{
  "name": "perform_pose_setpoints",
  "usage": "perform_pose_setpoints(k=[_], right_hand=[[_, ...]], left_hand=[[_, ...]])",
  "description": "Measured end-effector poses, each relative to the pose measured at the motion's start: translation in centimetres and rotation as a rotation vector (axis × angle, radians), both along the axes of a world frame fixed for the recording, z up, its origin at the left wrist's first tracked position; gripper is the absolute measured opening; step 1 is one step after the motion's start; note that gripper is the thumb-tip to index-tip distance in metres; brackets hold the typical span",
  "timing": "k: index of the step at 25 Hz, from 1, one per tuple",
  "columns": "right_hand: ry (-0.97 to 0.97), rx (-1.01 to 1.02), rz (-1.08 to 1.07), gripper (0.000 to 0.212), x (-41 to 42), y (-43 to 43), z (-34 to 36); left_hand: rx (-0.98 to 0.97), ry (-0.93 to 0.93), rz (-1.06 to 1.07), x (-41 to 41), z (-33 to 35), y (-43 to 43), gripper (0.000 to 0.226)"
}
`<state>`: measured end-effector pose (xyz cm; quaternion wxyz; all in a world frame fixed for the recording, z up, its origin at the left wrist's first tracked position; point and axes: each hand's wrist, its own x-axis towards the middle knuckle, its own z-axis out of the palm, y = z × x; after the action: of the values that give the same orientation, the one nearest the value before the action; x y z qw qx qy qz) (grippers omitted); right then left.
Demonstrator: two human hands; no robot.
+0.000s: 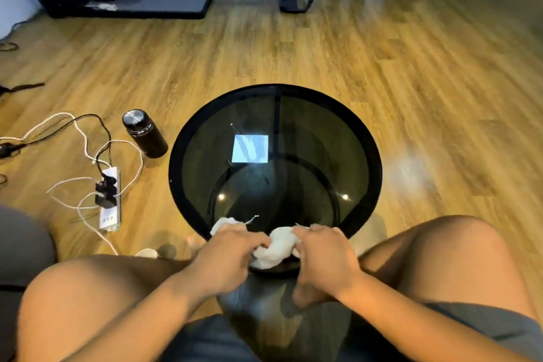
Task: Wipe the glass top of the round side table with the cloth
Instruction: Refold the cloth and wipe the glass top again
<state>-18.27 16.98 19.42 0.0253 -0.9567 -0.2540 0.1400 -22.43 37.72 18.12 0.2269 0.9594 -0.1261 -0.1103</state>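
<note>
Both sets of fingers (252, 239) curl down into the white cloth (276, 250), the left hand (232, 253) and the right hand (326, 253) each grasping 1 end of it so it bunches between them. The cloth lies crumpled at the near edge of the round side table (176, 156), touching the glass top (308, 132) just inside the black rim. Judging by that, wiping has barely begun: the cloth looks gathered rather than spread, and the middle and far side of the glass appear unwiped, with faint streaks showing near the bright square reflection. Whether the near strip is clean cannot be told, since the hands cover it. The fingertips are buried in the fabric
</note>
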Motion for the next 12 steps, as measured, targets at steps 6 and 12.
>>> perform_pose_setpoints(k=[6,12], right_hand=[[0.371,0.563,-0.104,0.024,2.3,3.8,1.4],[-0.317,0.617,0.026,0.028,5.3,1.3,3.8]], left_hand=[[-0.045,0.023,0.320,0.0,3.2,5.7,0.024],[0.122,-0.520,0.380,1.1,5.3,2.6,0.034]])
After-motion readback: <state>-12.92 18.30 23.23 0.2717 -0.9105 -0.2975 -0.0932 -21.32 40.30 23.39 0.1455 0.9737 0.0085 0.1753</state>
